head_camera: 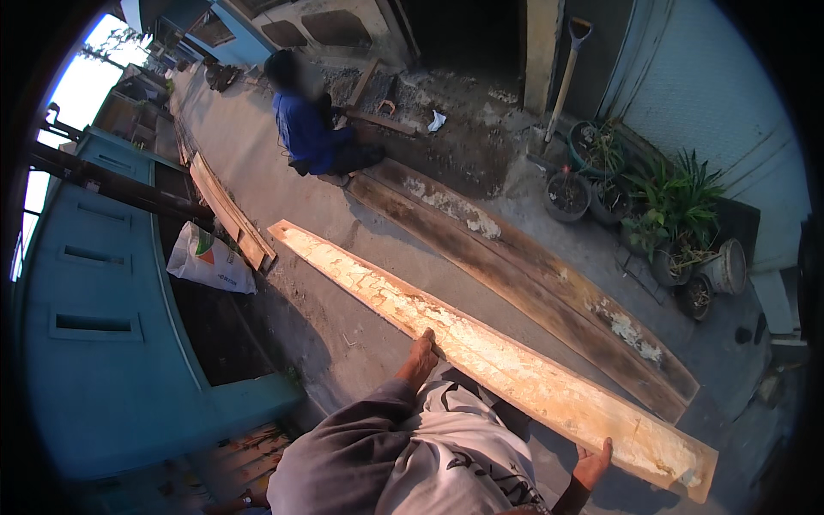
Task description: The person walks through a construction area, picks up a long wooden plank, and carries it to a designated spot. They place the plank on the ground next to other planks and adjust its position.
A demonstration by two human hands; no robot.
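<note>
A long wooden plank, crusted with pale dried mortar or plaster, spans the view in front of my body. My left hand grips its near edge around mid-length, thumb on the upper face. Nearer the right end, my right hand holds the same edge from below with the thumb pressed up against it. My fingers under the wood are hidden. Beyond the held piece, two darker planks lie side by side on the ground, one with white patches.
A person in blue crouches by the far end of the planks. Wood strips and a white sack lie at left. At right are a shovel and potted plants. Another person's wrist shows bottom left.
</note>
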